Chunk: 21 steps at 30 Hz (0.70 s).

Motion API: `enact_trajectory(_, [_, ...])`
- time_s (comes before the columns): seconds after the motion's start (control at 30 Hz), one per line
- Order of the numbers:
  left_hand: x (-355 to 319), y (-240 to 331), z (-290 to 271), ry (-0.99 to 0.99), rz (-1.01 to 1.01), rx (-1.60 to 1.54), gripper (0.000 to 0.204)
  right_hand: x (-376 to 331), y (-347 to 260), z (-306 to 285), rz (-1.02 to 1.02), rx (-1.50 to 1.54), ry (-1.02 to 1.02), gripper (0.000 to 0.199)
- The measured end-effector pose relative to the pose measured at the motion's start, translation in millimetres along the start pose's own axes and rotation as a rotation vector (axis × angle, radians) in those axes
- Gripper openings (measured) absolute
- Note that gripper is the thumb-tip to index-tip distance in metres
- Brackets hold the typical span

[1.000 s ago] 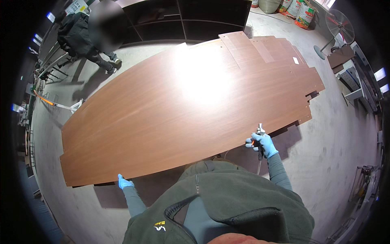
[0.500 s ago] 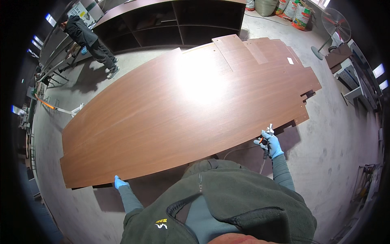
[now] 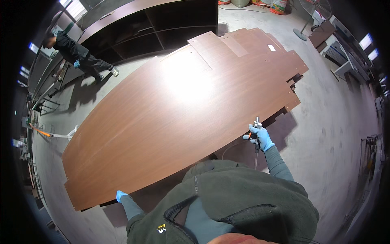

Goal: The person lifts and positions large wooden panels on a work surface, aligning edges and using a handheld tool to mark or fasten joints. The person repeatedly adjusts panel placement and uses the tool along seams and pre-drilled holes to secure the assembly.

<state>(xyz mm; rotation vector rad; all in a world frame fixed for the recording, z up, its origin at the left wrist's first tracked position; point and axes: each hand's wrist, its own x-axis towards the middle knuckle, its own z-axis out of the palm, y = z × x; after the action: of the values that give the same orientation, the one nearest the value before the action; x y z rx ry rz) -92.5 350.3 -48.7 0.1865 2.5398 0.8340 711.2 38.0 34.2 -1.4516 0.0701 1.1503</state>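
A large stack of reddish-brown wood-grain panels (image 3: pixel 134 134) lies in front of me, a bright glare on its top. My left hand (image 3: pixel 120 195), in a light blue glove, is at the near edge of the stack, towards its left end. Its fingers are too small and partly hidden to make out. My right hand (image 3: pixel 262 139), gloved too, is closed around a small air gun (image 3: pixel 256 124) with a silver head and a black and orange grip. A thin hose hangs below it. The gun is above the near edge of the panels, right of my body.
Beyond the panels stands a dark open shelf unit (image 3: pixel 146 30). A person (image 3: pixel 77 55) in dark clothes is at the far left. A standing fan (image 3: pixel 300 34) and a colourful sack (image 3: pixel 278 6) are at the far right. A white label (image 3: pixel 271 48) lies on the panels.
The view has swung, so the panels appear more tilted. My right hand still holds the air gun, whose silver head is turned differently. The other person has stepped and shifted posture.
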Motion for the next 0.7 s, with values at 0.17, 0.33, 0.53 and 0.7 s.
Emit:
enact_trajectory(0.17, [-15.6,-3.7,1.8,-0.020,0.030,-0.229,0.042,-2.5,-0.5,4.3,-0.005,-0.019,0.046,0.035])
enact_trajectory(0.33, [-62.5,5.2,-0.6,-0.018,0.088,-0.197,0.054,-7.9,-9.3,8.5,0.036,-0.035,0.029,0.025])
enact_trajectory(0.53, [-141.4,3.0,18.7,0.277,-0.002,0.055,0.101,-1.3,-26.6,-9.6,0.003,-0.026,-0.273,0.022])
enact_trajectory(0.7, [-229.2,-14.5,46.7,0.173,0.117,0.075,0.116,35.8,-57.9,-51.7,0.153,-0.279,-0.255,0.025])
